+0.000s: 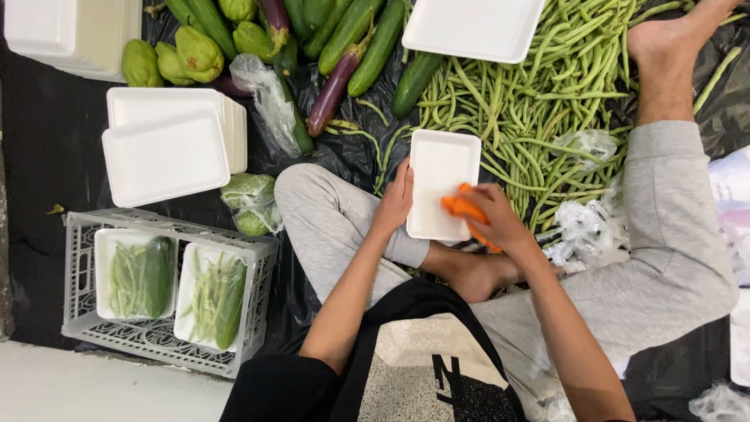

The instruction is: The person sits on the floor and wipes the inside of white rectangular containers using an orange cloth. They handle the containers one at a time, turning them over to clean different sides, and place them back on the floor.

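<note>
Your left hand (396, 205) is gripping the left edge of a white tray (442, 184) above your lap, while your right hand (494, 219) is closing around carrots (462, 207) at its right edge. Green beans (531, 94) are lying beyond, cucumbers (367, 39) farther left.

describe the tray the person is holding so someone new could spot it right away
Start at the big heap of green beans on the black sheet, then drop to its lower left edge. The white foam tray sits there between the left hand and right hand. Unlike the other trays, it has orange carrots over it.
</note>
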